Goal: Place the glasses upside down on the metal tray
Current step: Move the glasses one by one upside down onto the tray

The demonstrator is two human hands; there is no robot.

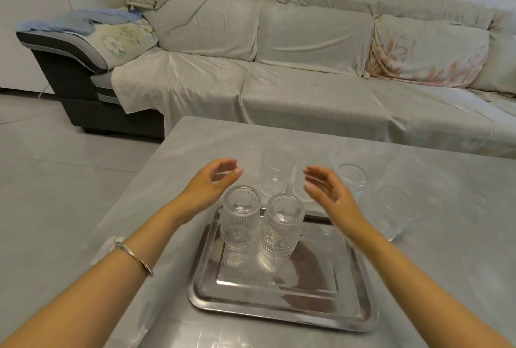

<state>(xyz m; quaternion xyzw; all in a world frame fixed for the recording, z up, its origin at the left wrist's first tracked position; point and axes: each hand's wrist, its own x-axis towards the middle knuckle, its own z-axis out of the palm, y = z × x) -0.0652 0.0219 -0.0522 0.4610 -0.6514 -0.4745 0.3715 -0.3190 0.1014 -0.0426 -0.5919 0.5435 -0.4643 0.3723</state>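
A shiny metal tray lies on the grey table in front of me. Two ribbed clear glasses stand upside down on its far part, a left glass and a right glass. Beyond the tray an upright ribbed glass stands on the table. More clear glasses stand further right: a second glass partly hidden behind my right hand, a third glass and a blurred fourth glass. My left hand and my right hand hover on either side of the upright glass, fingers apart, holding nothing.
The grey table has its left edge near my left forearm, with tiled floor beyond. A covered sofa runs along the far side of the table. A silver bangle circles my left wrist.
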